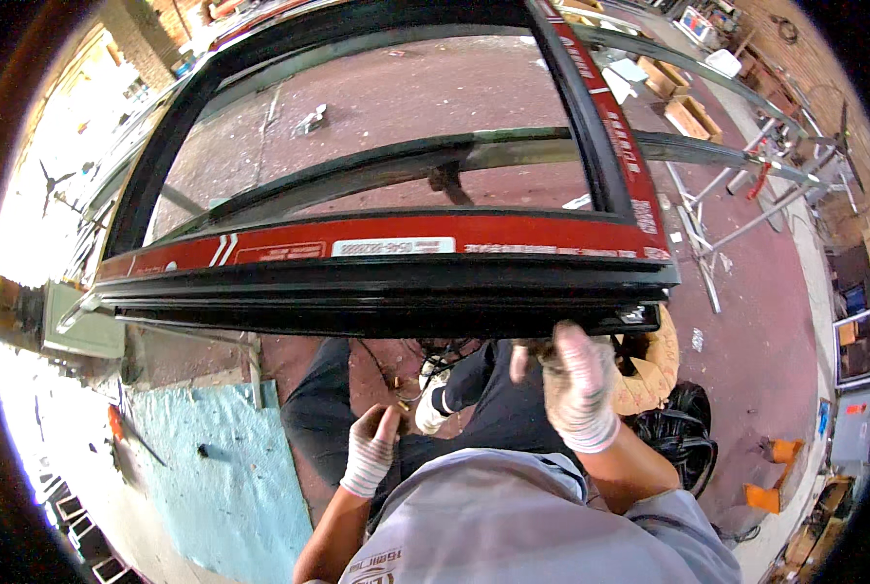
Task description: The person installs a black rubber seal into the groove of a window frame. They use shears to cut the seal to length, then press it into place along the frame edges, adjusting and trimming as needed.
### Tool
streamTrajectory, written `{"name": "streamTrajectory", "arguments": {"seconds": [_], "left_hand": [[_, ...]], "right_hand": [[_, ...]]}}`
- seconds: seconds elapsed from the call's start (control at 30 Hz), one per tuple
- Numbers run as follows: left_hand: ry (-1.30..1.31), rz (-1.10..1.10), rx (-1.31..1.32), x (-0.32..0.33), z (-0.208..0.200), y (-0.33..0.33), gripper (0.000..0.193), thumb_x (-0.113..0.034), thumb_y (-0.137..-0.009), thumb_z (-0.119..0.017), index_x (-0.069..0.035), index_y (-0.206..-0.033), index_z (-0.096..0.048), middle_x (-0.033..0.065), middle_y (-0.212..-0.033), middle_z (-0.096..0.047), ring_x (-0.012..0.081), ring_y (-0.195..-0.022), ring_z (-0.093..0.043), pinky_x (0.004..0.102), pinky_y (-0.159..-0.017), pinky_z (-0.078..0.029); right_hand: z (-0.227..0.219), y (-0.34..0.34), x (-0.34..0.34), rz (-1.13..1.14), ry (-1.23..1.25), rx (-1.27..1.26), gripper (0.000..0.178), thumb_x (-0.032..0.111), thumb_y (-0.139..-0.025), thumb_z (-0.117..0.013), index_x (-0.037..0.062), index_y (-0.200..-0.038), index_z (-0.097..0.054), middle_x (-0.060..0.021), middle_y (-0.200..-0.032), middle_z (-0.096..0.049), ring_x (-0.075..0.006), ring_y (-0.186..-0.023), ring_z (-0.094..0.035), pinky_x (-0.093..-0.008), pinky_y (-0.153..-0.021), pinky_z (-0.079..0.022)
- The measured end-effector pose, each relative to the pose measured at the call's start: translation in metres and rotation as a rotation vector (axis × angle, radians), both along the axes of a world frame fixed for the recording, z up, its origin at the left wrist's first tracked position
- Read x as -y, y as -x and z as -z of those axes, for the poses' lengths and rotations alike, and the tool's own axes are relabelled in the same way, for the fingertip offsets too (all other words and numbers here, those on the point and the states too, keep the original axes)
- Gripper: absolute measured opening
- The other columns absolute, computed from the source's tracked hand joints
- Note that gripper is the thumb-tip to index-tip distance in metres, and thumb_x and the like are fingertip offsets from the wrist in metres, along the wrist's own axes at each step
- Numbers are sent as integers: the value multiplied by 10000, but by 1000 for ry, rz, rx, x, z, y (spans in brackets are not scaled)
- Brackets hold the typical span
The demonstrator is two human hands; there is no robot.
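Note:
A large black window frame (386, 292) with red protective film lies in front of me on metal rails. My right hand (583, 389), in a pale, dirty glove, is at the frame's near edge by its right corner. Its visible fingers are apart, slightly smeared, and I cannot tell whether they press on the frame. My left hand (371, 450), in a similar glove, is low over my lap, away from the frame. Its fingers are curled together, and whatever may be inside them is hidden.
Metal rails (693, 151) extend right beneath the frame. A roll of tan tape (657, 375) and a black coiled bundle (683, 438) are beside my right arm. A light-blue sheet (216, 477) covers floor at left. Cardboard boxes (693, 119) stand at far right.

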State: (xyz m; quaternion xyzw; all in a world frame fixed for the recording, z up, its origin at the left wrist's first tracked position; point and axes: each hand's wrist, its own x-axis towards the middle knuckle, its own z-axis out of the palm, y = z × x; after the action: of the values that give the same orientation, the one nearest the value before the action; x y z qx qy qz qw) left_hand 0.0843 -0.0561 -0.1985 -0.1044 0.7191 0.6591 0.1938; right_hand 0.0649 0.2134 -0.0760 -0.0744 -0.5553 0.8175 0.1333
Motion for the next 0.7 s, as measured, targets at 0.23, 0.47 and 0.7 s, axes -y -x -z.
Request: {"name": "streamTrajectory", "arguments": {"seconds": [0.23, 0.47, 0.7], "left_hand": [[-50, -97, -293, 22, -15, 31, 186, -130, -994, -574, 6, -1080, -668, 14, -918, -677, 85, -811, -599, 239, -756, -494], [-477, -334, -459, 44, -69, 81, 450, -399, -1027, -524, -15, -1252, -591, 95, -1091, -681, 189, -894, -664, 350, -831, -533], [-949, -534, -495, 95, -112, 144, 425, -432, -989, -584, -94, -1248, -585, 64, -1129, -660, 219, -991, -640, 431, -926, -534]], "right_hand": [[16, -7, 15, -386, -289, -24, 265, 217, -979, -602, -3, -1109, -669, -47, -945, -675, -119, -842, -626, -263, -777, -503], [0, -6, -1, -163, -64, -112, 429, 363, -981, -526, -12, -1165, -623, -105, -1050, -686, -198, -850, -643, -346, -767, -522], [-5, 13, -11, -82, 279, -27, 370, 260, -897, -628, 30, -1186, -616, -102, -1091, -673, -266, -848, -645, -386, -624, -527]]}}
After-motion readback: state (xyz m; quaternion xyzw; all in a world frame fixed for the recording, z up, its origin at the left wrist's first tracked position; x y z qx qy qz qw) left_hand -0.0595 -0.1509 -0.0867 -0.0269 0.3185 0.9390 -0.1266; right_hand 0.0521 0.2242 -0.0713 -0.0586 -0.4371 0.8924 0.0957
